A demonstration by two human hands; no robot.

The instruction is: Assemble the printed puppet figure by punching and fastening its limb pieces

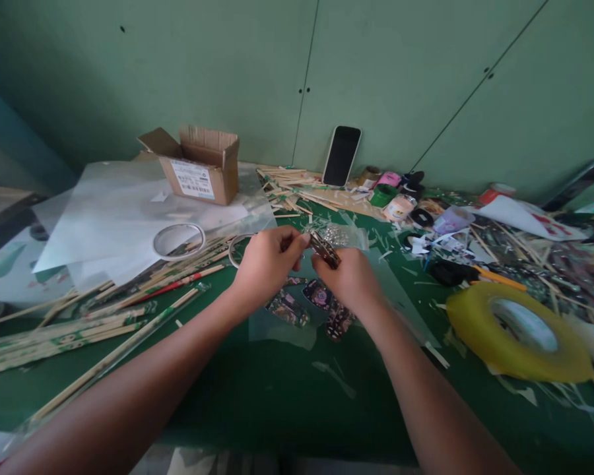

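My right hand (350,276) is closed round a narrow, dark patterned piece (323,249) with pale markings, which sticks up from between thumb and fingers. Close beside it, my left hand (267,260) is pinched shut at the upper end of that piece; whatever lies between its fingertips is too small to make out. Below both hands, several flat, dark flower-patterned pieces (287,308) with rounded ends lie on a clear plastic sheet (297,335). My hands partly cover them. A clear bag of small shiny bits (339,235) lies just behind my hands.
On the green table (277,396), wrapped chopsticks (113,340) and a white tape ring (179,241) lie left. An open cardboard box (198,171) stands behind on white sheets. A phone (342,156) leans against the wall. Right are a yellow tape roll (475,323) and clutter.
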